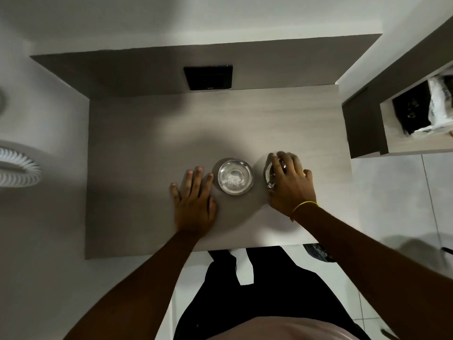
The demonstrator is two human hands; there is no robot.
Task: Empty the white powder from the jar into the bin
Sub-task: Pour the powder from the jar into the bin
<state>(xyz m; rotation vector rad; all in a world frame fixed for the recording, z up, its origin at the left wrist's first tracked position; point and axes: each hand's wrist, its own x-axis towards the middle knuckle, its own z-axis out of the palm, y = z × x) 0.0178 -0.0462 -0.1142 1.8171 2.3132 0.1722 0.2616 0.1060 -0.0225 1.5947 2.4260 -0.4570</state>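
Observation:
A round shiny metal bowl [235,176] stands on the pale wooden table [152,133], with a little white powder on its bottom. Just right of it stands a clear glass jar [269,176], mostly hidden under my right hand [290,182], whose fingers curl over its top and sides. What the jar holds is hidden. My left hand [195,197] lies flat on the table just left of the bowl, fingers spread, holding nothing.
A black square panel [208,77] sits in the wall behind the table. A white fan [17,168] stands at the left. An open shelf unit [416,119] with black and white items is at the right. White tiled floor lies below.

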